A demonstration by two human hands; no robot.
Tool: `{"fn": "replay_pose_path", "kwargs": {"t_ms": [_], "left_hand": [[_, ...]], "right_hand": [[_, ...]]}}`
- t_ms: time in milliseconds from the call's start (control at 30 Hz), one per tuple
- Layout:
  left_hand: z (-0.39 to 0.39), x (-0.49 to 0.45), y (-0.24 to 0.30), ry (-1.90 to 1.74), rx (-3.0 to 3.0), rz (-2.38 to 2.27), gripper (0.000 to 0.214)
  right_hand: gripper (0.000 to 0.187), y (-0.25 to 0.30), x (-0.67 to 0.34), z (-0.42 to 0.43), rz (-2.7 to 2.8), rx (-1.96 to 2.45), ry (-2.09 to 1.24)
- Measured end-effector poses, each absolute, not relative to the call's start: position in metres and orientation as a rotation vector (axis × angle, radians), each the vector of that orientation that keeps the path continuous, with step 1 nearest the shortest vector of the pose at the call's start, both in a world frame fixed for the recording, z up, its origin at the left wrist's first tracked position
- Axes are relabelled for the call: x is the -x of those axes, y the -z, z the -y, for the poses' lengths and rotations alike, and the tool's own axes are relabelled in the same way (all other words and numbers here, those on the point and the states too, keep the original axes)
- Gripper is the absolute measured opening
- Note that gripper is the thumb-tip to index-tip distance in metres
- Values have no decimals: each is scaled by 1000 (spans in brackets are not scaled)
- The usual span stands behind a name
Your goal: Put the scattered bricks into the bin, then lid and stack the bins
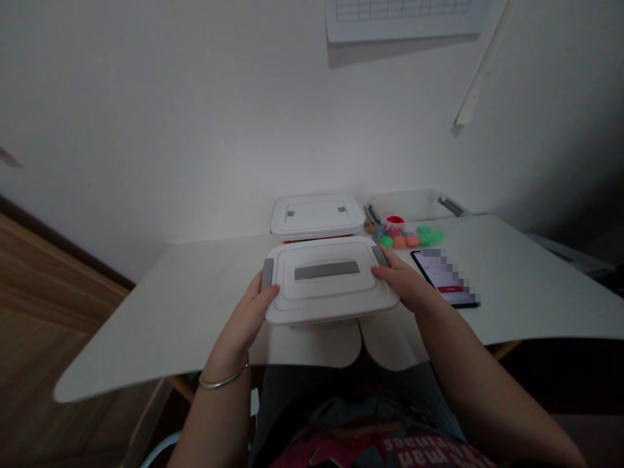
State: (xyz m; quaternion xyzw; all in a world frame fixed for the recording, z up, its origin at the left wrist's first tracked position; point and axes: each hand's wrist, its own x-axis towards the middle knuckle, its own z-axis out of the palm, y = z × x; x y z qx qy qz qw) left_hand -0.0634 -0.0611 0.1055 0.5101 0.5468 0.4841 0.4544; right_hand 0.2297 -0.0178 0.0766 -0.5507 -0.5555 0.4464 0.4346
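Note:
A storage box (336, 296) with a white lid, a grey handle strip on top and grey side latches is held between my two hands above the white table. My left hand (253, 305) is closed on its left end, thumb on the lid by the latch. On the right end, my right hand (402, 279) grips in the same way, thumb resting on the lid. The lid hides most of the box's body. Behind it stands a second white-lidded box (316, 214), with no hand on it.
To the back right is a clear bin (414, 205) with a red cup (394, 225) and several coloured balls (400, 242). A tablet (446, 279) lies right of my right hand. The white table (195, 286) has a notched front edge; a wall rises behind.

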Motion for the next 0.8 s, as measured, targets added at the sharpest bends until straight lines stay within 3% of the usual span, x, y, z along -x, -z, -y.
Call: {"fn": "replay_pose_path", "kwargs": {"t_ms": [267, 500, 667, 800], "left_hand": [[57, 66, -127, -909, -1626, -1611, 69], [61, 77, -114, -1036, -1460, -1527, 70], [60, 81, -103, -1116, -1298, -1493, 90], [60, 76, -100, -1169, -1237, -1467, 89]], "right_hand": [[69, -79, -228, 8, 1517, 1468, -890], [57, -80, -237, -2, 1550, 1478, -819], [47, -101, -240, -40, 1728, 1360, -345], [32, -107, -237, -73, 1939, 1213, -135]]}}
